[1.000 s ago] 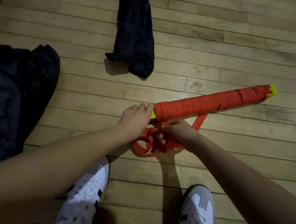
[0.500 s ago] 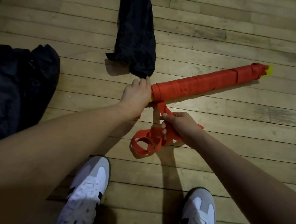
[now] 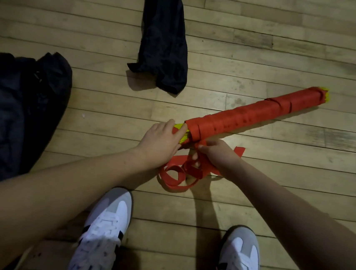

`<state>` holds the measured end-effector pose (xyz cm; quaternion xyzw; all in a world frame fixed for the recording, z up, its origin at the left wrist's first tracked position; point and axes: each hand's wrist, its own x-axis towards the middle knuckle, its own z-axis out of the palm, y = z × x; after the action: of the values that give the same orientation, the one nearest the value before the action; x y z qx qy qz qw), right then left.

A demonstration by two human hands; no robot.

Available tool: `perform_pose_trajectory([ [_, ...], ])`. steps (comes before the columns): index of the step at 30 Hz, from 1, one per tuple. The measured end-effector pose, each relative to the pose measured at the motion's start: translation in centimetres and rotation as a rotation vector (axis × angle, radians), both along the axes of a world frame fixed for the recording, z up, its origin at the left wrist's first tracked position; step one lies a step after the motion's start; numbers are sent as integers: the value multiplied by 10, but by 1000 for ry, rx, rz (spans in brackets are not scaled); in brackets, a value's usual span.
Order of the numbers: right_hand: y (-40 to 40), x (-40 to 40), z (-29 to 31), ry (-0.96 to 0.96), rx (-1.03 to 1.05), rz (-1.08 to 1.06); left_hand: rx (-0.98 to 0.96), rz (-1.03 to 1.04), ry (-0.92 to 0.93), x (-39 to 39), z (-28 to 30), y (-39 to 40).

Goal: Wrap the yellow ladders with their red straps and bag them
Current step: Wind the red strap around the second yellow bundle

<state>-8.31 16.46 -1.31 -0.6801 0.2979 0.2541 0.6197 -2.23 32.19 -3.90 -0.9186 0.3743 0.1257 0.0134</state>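
A long bundle of yellow ladder wound in red strap lies slanted on the wooden floor, yellow showing at both ends. My left hand grips its near yellow end. My right hand pinches the loose red strap just below the bundle's near end; the rest of the strap curls in loops on the floor under both hands. A narrow dark bag lies flat beyond the bundle.
A large dark bag is heaped at the left edge. My two white and grey shoes stand on the wooden floor just below the strap loops.
The bundle swung away toward the narrow bag and then back nearer to me. My right hand has come up close to the bundle's near end with the strap.
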Motion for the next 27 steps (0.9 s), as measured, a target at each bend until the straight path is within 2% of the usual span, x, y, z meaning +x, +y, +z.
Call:
perform_pose_trajectory([
  [5,-2,-2,-5,-8,-71,52,51,104,1,-2,5,-15],
  [11,-5,0,-3,-57,-281,147,69,148,-45,8,5,-20],
  [16,-9,8,0,-106,-281,132,69,170,-43,20,6,-25],
  [23,-10,19,0,-74,-248,39,135,264,-54,42,8,-37],
  [25,-10,20,0,-63,-164,30,200,206,-144,45,6,-37],
  [27,-12,18,3,-53,-53,24,270,58,-231,44,0,-34],
])
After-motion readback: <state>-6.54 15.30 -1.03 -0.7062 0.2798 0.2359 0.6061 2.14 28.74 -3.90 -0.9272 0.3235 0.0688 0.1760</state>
